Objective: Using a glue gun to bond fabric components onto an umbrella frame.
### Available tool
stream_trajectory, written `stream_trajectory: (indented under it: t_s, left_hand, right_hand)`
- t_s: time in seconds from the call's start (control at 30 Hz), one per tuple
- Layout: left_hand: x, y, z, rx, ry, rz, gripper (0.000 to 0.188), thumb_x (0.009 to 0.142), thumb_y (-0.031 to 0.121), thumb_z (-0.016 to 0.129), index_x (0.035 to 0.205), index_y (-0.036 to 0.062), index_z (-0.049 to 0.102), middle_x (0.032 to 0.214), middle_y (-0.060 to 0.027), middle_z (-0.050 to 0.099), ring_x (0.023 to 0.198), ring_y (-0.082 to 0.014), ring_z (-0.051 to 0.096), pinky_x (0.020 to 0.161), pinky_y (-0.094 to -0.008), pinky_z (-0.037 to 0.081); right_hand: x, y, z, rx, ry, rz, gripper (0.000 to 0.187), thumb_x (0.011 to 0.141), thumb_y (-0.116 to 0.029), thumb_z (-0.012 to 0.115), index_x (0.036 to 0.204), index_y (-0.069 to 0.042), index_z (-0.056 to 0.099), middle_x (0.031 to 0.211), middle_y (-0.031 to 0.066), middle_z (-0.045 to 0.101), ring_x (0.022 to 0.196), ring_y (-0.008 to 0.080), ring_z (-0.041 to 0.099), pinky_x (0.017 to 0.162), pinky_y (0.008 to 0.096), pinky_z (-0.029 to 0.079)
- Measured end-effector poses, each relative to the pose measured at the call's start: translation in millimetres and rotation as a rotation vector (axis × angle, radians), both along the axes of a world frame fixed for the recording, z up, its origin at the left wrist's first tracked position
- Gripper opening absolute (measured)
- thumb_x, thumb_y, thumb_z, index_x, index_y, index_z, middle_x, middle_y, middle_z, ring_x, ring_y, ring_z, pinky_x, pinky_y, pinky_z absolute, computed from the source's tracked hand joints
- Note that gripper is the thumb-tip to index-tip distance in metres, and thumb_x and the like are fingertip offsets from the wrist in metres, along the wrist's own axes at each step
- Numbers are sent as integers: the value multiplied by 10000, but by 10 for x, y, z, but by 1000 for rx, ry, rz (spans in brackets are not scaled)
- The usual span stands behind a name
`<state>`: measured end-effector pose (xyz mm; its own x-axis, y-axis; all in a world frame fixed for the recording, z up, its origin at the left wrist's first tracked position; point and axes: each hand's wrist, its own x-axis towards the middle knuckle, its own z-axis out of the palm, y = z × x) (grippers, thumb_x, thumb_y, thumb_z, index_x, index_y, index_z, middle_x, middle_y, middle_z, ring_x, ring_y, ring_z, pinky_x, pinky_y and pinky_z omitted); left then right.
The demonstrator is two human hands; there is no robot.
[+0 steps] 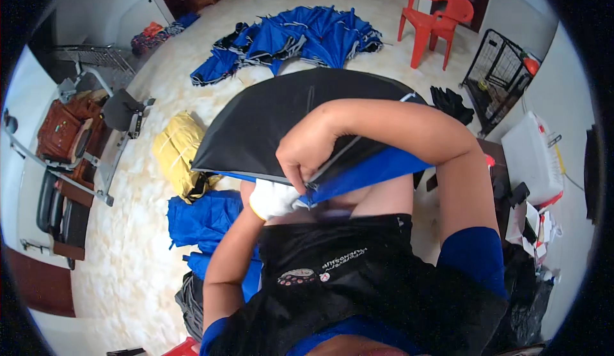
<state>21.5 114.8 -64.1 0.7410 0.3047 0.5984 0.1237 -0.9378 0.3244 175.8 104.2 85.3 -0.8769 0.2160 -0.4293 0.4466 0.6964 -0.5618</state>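
Observation:
A partly spread umbrella [268, 116], black on one face and blue on the other, lies across my lap. My left hand [274, 200], in a white glove, is closed on the umbrella's near edge. My bare right hand [309, 148] reaches over the black cloth from the right. Its fingers point down and pinch together at the same edge, just above the gloved fingertips. A thin grey rib runs from there along the cloth. The small part between my fingertips is too small to make out.
Several folded blue umbrellas [307, 33] lie heaped on the floor ahead. A yellow bundle [179, 151] and blue cloth [204, 218] lie at my left. A red plastic chair [438, 23] stands far right, near a black wire rack [502, 78]. Exercise equipment [118, 113] stands left.

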Motion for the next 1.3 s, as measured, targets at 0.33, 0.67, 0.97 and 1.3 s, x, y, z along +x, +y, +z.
stream_trajectory:
  t_s: [0.33,0.67,0.97,1.3]
  left_hand:
    - [-123,-223,53,-91,-205,296,255,771,297,581,935,114,645,805,-100,648,691,-311,622,557,-371,461]
    - [-212,-179,296,-137,-248,357,240,784,312,559,725,101,658,619,-117,593,591,-333,580,518,-392,429]
    - [-166,-220,340,-352,-442,354,219,792,287,543,833,101,652,775,-123,630,718,-339,599,624,-398,457]
    - [-129,-194,318,-112,-382,345,194,769,225,552,872,90,644,818,-131,634,758,-341,599,668,-410,463]
  right_hand:
    - [24,-106,198,6,338,-161,139,785,-69,597,891,-25,676,819,103,635,734,218,613,631,316,477]
    - [-58,-606,-38,433,537,-631,113,834,-137,534,804,-28,545,816,104,515,716,256,572,620,362,467]
    - [-108,-673,-36,1146,437,-181,300,651,-129,646,898,25,571,843,96,495,752,223,539,624,281,481]
    - [-194,-749,58,1165,374,-186,174,668,-126,555,795,-7,562,830,73,483,768,193,502,615,251,474]
